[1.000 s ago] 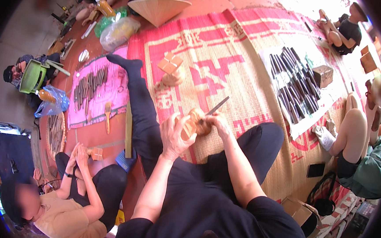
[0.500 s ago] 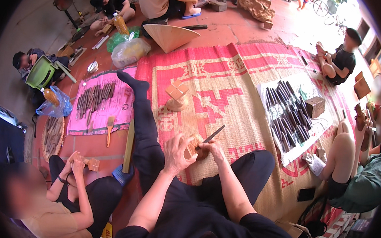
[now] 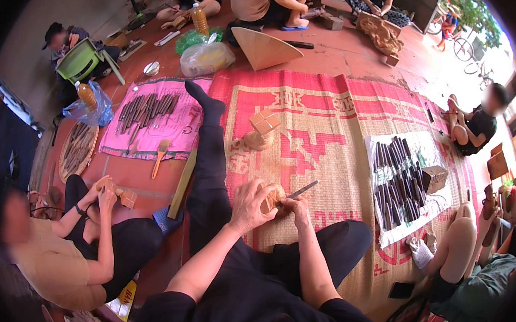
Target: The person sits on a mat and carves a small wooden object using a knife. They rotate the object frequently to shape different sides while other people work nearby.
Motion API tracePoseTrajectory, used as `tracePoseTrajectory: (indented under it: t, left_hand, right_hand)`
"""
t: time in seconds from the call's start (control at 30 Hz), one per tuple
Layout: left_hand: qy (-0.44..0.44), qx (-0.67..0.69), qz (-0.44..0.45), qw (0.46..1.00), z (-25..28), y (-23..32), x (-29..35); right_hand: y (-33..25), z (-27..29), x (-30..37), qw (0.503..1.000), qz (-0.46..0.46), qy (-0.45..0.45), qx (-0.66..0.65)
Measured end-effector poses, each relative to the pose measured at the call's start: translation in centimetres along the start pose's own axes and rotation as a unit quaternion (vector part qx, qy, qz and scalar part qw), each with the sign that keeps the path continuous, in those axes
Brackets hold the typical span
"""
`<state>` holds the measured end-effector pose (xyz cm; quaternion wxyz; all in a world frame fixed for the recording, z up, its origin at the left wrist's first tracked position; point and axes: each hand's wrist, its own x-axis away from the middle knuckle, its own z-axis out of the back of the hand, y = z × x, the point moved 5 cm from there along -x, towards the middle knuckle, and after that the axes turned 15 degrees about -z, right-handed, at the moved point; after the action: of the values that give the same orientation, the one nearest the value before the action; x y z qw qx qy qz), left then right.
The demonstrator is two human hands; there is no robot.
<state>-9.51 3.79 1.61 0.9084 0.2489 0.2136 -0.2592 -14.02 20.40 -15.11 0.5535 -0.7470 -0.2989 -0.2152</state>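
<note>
Between my knees, my left hand (image 3: 251,207) is wrapped round a light-brown wooden piece (image 3: 274,197), whose lower part is covered by fingers. My right hand (image 3: 295,212) grips a slim dark chisel-like tool (image 3: 302,190), slanting up to the right. The tool's near end meets the wood by my fingers, and the exact contact is hidden. Beyond my hands, on the red and straw-coloured mat (image 3: 328,181), stands another carved wooden piece (image 3: 264,125) with a square, grooved block on a round base.
Dark tools (image 3: 397,183) lie on a white sheet at right, beside a wooden block (image 3: 434,179). More tools (image 3: 147,112) cover a pink cloth at left, near a brush (image 3: 161,157). A conical hat (image 3: 264,48) rests beyond. A co-worker (image 3: 63,249) sits close at left.
The view has shifted, so the surroundings sit lower and mostly further right. The tool in my right hand lies at a flatter slant. Both hands keep their hold.
</note>
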Motion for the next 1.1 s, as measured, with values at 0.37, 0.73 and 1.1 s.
tracePoseTrajectory:
  t: [0.37, 0.73, 1.1]
  left_hand:
    - [0.029, -0.003, 0.015, 0.999, 0.2, -0.9, 0.3]
    - [0.041, -0.011, 0.021, 0.999, 0.3, -1.0, 0.3]
    - [0.053, -0.019, 0.039, 0.998, 0.6, -1.4, 0.7]
  right_hand:
    - [-0.3, -0.7, 0.4, 0.999, 0.023, -0.038, 0.026]
    - [0.3, 0.3, 0.0, 1.000, 0.009, 0.028, -0.006]
    - [1.4, 1.3, -0.9, 0.997, -0.045, 0.014, -0.062]
